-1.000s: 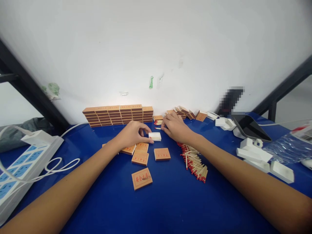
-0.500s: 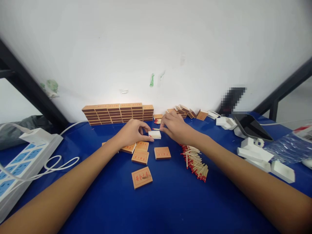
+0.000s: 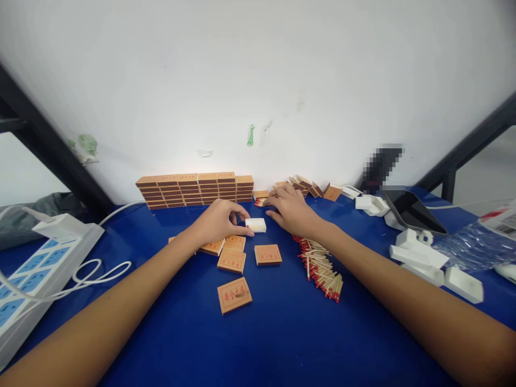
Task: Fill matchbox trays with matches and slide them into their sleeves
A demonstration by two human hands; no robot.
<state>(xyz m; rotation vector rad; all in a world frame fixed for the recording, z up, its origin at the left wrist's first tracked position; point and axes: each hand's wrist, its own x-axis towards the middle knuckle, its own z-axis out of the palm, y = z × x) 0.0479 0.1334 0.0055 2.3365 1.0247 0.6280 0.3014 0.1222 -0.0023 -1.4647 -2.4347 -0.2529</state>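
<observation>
My left hand [image 3: 223,219] grips the left end of a small white matchbox tray [image 3: 258,224] between thumb and fingers. Matches with red heads lie inside that tray. My right hand [image 3: 292,208] is just beyond it to the right, thumb and fingers apart, its fingertips by some matches [image 3: 261,202] in front of a matchbox [image 3: 260,194]. Whether the fingertips touch those matches I cannot tell. A heap of loose matches [image 3: 320,269] lies below my right wrist. Several closed matchboxes [image 3: 234,294] are spread nearer to me, some partly hidden by my left forearm.
A neat stack of matchboxes [image 3: 193,191] stands against the wall, and a looser pile [image 3: 302,185] leans to its right. On the left is a power strip [image 3: 48,269] with white cables. White plastic pieces [image 3: 419,252], a dark device [image 3: 415,211] and clear plastic wrap [image 3: 471,244] lie right.
A match that was between my right fingertips is no longer there. The right hand has opened and shifted slightly toward the matches at the back. My left hand still holds the tray.
</observation>
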